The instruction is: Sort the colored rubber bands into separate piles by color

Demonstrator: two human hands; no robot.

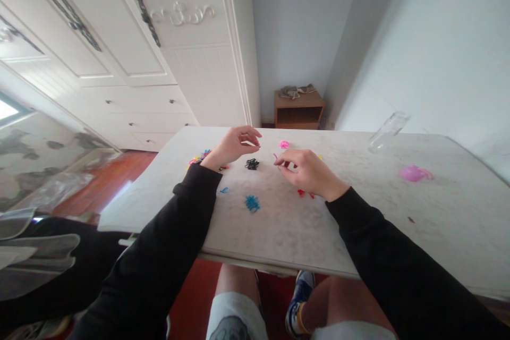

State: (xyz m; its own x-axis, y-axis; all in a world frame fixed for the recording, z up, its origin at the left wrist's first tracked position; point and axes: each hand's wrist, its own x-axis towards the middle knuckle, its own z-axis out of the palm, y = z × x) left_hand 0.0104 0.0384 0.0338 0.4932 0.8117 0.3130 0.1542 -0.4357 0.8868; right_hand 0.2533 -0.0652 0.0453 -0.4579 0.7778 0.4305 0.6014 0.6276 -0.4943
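Note:
Over the black pile of small rubber bands, my left hand is closed in a pinch, with a tiny dark band at its fingertips. My right hand pinches a small pink rubber band between thumb and forefinger. Beyond it lies a pink pile of bands. Red bands show partly under my right hand. A blue pile sits nearer me, with a loose blue band to its left. My left wrist partly hides a mixed-colour pile.
The bands lie on a white marbled table. To the right are a clear glass or plastic cylinder, tilted, and a purple-pink object. White wardrobes and a small wooden cabinet stand behind. A chair is at the left.

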